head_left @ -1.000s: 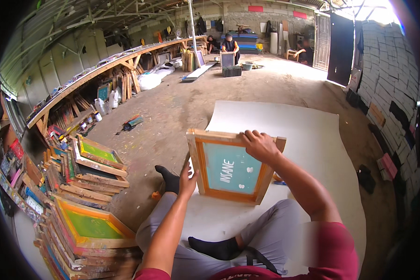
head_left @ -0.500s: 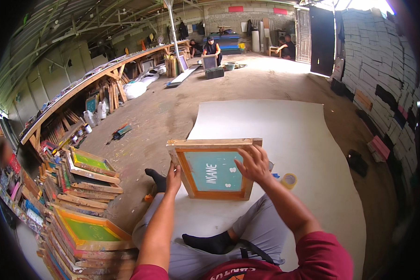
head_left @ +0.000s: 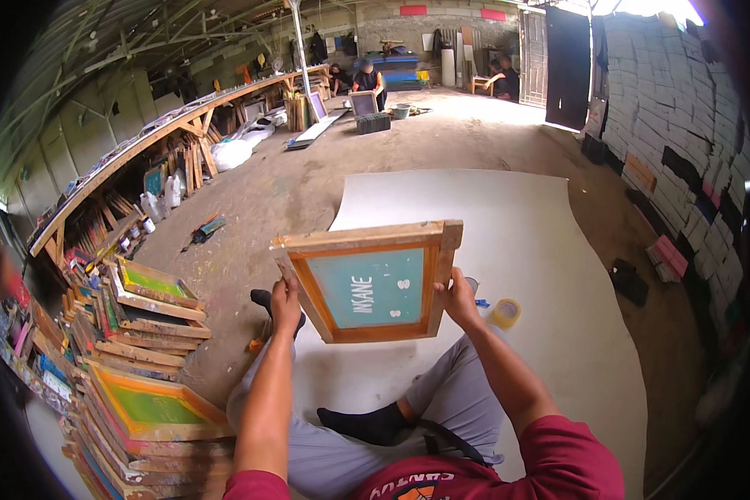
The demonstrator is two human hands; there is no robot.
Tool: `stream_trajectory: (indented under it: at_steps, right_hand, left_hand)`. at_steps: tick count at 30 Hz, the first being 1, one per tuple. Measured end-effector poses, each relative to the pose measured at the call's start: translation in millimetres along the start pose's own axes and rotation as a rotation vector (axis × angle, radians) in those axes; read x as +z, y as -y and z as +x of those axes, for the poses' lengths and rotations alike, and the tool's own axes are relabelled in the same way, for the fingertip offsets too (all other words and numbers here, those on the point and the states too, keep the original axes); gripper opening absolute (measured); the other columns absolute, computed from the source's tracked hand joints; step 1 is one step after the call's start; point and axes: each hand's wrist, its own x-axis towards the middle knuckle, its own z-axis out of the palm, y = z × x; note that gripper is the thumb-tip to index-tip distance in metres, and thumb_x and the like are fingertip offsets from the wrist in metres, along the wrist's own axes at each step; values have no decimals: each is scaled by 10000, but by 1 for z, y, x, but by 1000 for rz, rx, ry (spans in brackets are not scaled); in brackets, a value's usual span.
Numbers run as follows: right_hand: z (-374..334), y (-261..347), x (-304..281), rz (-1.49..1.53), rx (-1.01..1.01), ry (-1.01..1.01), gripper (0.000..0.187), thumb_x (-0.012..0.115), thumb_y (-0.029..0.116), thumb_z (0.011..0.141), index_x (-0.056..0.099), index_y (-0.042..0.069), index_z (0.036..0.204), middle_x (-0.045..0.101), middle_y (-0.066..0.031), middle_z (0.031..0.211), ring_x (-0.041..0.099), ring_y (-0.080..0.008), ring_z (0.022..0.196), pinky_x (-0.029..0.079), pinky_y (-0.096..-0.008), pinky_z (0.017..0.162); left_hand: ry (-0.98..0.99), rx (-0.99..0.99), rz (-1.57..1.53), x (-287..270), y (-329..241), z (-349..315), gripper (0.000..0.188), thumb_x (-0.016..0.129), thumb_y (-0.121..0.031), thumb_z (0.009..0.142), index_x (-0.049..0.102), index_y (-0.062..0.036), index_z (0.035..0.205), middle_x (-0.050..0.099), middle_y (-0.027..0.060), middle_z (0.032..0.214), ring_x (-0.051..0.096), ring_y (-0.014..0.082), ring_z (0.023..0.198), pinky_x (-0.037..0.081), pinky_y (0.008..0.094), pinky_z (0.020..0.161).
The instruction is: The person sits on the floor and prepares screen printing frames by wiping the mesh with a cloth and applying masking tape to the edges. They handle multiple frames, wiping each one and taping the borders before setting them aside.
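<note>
Between my two hands is a screen printing frame (head_left: 367, 287), a wooden square with teal mesh, white lettering and small white marks. It is tilted and raised a little over the white sheet (head_left: 458, 198). My left hand (head_left: 287, 305) grips its left side rail, fingers wrapped round the wood. At the right rail, my right hand (head_left: 458, 300) is closed on the wood, with the thumb on the near face. Just right of that hand lies a roll of yellowish tape (head_left: 505, 313) on the sheet, next to a small blue piece (head_left: 482, 303).
Stacks of wooden frames (head_left: 154, 400) stand close on my left. A long wooden bench (head_left: 142, 150) runs along the left wall. Further off, a person (head_left: 367, 82) handles another frame beside a dark crate (head_left: 373, 123). Stacked white material (head_left: 675, 125) lines the right side.
My right hand has moved from the mesh and top corner down to the right rail and closed on it. The frame has been lifted and tilted, and shifted slightly left.
</note>
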Motion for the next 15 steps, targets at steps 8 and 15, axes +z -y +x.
stream_trajectory:
  at_steps: [8, 15]
  right_hand:
    - [38, 111, -30, -49, -155, -93, 390, 729, 272, 986, 621, 34, 1275, 712, -203, 1039, 697, -405, 965, 547, -439, 840]
    - [52, 187, -32, -25, -200, -150, 398, 700, 368, 1007, 656, 19, 1194, 691, -200, 902, 686, -388, 836, 542, -442, 759]
  left_hand:
    - [-257, 174, 43, -72, -89, 41, 457, 589, -385, 1093, 725, 45, 1017, 669, 196, 933, 644, 361, 876, 500, 442, 808]
    - [-327, 133, -75, -137, -132, 57, 478, 626, -406, 1072, 745, 55, 1029, 698, 171, 977, 657, 311, 888, 510, 424, 832]
